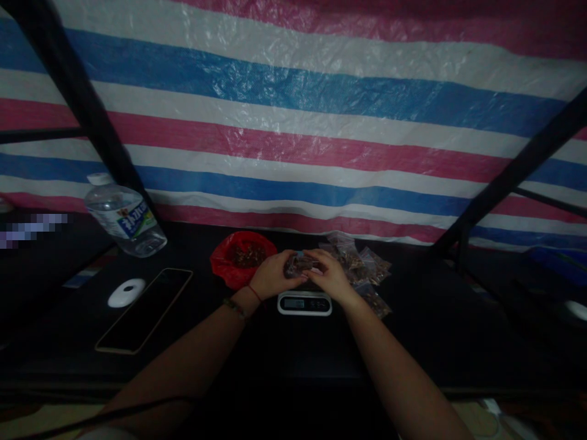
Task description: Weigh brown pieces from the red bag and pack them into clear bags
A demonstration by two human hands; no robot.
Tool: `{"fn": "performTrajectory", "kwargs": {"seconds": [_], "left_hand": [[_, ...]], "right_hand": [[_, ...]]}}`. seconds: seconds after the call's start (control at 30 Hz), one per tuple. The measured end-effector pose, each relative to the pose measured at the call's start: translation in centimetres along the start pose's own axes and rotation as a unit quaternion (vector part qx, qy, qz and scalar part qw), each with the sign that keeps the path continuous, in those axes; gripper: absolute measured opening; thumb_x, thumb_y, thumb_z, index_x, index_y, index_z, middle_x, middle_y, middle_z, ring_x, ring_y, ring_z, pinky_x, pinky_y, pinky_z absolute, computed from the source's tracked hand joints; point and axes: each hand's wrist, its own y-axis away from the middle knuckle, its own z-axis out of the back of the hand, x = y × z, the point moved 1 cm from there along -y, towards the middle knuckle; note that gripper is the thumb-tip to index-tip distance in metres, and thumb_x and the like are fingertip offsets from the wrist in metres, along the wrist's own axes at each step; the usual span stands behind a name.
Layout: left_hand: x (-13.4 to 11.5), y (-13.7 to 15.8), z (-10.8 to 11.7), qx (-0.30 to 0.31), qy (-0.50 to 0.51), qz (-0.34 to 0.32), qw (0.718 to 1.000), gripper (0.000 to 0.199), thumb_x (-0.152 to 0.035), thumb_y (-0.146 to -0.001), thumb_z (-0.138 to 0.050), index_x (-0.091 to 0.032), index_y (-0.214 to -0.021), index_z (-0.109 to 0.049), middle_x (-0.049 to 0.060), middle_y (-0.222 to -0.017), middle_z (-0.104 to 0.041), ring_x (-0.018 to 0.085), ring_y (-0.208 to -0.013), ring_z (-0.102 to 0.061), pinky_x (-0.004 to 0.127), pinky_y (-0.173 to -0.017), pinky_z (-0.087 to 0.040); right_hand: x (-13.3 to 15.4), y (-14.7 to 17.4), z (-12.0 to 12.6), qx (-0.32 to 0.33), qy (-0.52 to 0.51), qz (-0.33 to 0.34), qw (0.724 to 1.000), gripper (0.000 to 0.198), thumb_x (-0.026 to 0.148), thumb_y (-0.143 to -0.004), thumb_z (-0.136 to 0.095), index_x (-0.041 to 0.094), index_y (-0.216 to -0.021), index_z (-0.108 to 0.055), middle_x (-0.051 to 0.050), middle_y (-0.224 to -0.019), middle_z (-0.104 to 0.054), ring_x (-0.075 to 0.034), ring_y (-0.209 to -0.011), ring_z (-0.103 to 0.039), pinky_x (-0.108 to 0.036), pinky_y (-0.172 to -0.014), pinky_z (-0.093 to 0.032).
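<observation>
Above a small white digital scale [304, 304], both my hands grip a small clear plastic bag [299, 265] with dark brown contents. My left hand [274, 273] closes on its left side, and my right hand [334, 277] on its right, with the thumbs toward me. The scale's display faces me; its rear part is hidden by the hands and the bag. To the left, a red plastic-lined bowl [222, 260] contains brown dried bits. Several filled zip bags [351, 255] lie in a pile right of my right hand, and another filled bag [373, 299] lies nearer to me.
On the black table [422, 330] lie a phone [145, 311] and a white oval object [126, 293] at left. Behind them a clear plastic bottle [126, 217] leans. Dark metal posts [87, 116] flank a striped plastic sheet [293, 140] at the back.
</observation>
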Motion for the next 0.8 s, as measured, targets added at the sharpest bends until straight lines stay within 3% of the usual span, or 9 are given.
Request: {"fn": "performTrajectory", "kwargs": {"seconds": [0.13, 0.37, 0.67, 0.8], "left_hand": [[-0.10, 0.09, -0.02, -0.004, 0.014, 0.010, 1.000, 0.060, -0.052, -0.071, -0.068, -0.018, -0.117, -0.050, 0.009, -0.107, -0.065, 0.024, -0.095, -0.064, 0.035, -0.081, -0.050], [-0.80, 0.21, 0.34, -0.021, 0.078, 0.008, 0.997, 0.053, -0.045, -0.073, -0.067, -0.016, -0.113, -0.049, 0.009, -0.101, -0.064, 0.022, -0.088, -0.064, 0.032, -0.075, -0.051], [-0.23, 0.19, -0.01, -0.041, 0.095, -0.011, 0.995, 0.051, -0.039, -0.074, -0.065, -0.015, -0.115, -0.047, 0.010, -0.103, -0.063, 0.022, -0.089, -0.063, 0.033, -0.077, -0.051], [-0.17, 0.13, 0.23, -0.046, 0.073, -0.002, 0.996, 0.047, -0.036, -0.076, -0.063, -0.015, -0.116, -0.048, 0.008, -0.100, -0.064, 0.021, -0.088, -0.064, 0.033, -0.078, -0.052]], "right_hand": [[0.10, 0.16, -0.42, -0.002, -0.089, -0.051, 0.995, 0.056, 0.022, -0.075, -0.068, 0.028, -0.128, -0.053, -0.008, -0.121, -0.062, -0.021, -0.103, -0.062, -0.034, -0.082, -0.054], [0.83, 0.22, -0.72, -0.033, -0.177, -0.048, 0.983, 0.055, 0.023, -0.077, -0.068, 0.028, -0.129, -0.051, -0.009, -0.128, -0.060, -0.022, -0.110, -0.060, -0.035, -0.084, -0.054], [0.60, 0.37, -1.00, -0.025, -0.174, -0.059, 0.983, 0.052, 0.023, -0.077, -0.067, 0.028, -0.126, -0.055, -0.008, -0.131, -0.058, -0.023, -0.109, -0.060, -0.037, -0.085, -0.055], [0.65, 0.28, -0.82, -0.028, -0.134, -0.062, 0.989, 0.056, 0.019, -0.075, -0.065, 0.028, -0.129, -0.052, -0.009, -0.123, -0.059, -0.021, -0.103, -0.061, -0.036, -0.082, -0.056]]}}
